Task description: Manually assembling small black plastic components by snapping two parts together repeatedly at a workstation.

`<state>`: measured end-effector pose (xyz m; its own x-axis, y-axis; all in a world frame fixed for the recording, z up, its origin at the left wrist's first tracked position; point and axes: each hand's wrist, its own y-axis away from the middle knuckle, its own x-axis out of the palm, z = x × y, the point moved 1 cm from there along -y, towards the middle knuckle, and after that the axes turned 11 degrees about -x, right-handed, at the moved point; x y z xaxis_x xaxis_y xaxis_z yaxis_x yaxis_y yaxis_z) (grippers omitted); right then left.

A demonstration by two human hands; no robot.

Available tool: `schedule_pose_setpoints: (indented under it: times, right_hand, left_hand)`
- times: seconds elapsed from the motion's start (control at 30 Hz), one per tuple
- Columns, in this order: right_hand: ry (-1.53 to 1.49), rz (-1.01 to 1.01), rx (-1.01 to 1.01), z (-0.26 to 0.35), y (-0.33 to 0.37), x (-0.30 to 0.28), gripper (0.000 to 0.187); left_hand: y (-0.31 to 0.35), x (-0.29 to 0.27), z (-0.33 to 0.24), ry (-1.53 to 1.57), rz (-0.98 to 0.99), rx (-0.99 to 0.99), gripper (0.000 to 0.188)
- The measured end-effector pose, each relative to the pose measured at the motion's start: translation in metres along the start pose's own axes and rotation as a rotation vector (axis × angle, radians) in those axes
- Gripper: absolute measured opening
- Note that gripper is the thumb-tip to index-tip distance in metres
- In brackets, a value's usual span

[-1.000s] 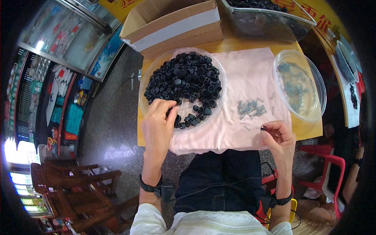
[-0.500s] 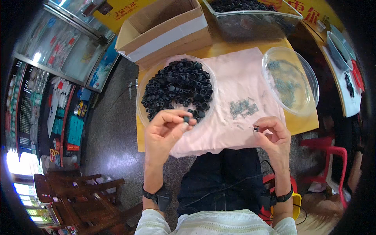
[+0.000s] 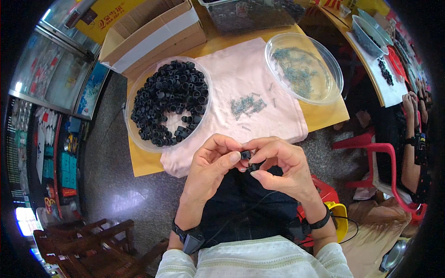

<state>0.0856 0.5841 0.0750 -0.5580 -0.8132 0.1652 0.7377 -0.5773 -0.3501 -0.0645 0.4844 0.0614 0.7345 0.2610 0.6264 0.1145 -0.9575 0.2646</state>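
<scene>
Left hand (image 3: 208,169) closed on a small black part (image 3: 245,154); right hand (image 3: 285,167) pinches a dark piece (image 3: 254,167) just beside it, both over the lap (image 3: 250,208). Pink cloth (image 3: 280,123) on the surface (image 3: 143,162) beyond: loose pile of thin pins (image 3: 248,106), tray (image 3: 174,122) of black caps (image 3: 167,88) to its left

A black cap (image 3: 245,154) is pinched in the left hand (image 3: 211,167), beside a dark piece (image 3: 255,166) held in the right hand (image 3: 285,169). Caps (image 3: 169,88) are heaped in a tub (image 3: 210,92); pins (image 3: 248,106) are spread on pink cloth (image 3: 278,125).
</scene>
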Motion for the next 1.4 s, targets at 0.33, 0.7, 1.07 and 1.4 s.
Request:
schedule_pose_setpoints:
  times: [0.33,0.7,1.07,1.4]
  right_hand:
    - [0.258,-0.037,-0.105,0.005,0.005,0.004,0.020]
    - [-0.318,-0.230,0.120,-0.009,0.005,0.004,0.018]
    - [-0.252,-0.263,0.156,0.001,-0.005,-0.017,0.016]
    - [-0.273,-0.452,0.147,-0.006,-0.017,-0.051,0.014]
  left_hand:
    - [-0.001,0.003,0.011,-0.033,-0.060,0.009,0.012]
    - [-0.007,0.013,0.015,-0.514,-0.174,0.441,0.026]
    - [-0.012,0.000,0.020,-0.260,-0.155,0.367,0.024]
    - [-0.024,0.004,0.014,-0.189,-0.135,0.298,0.021]
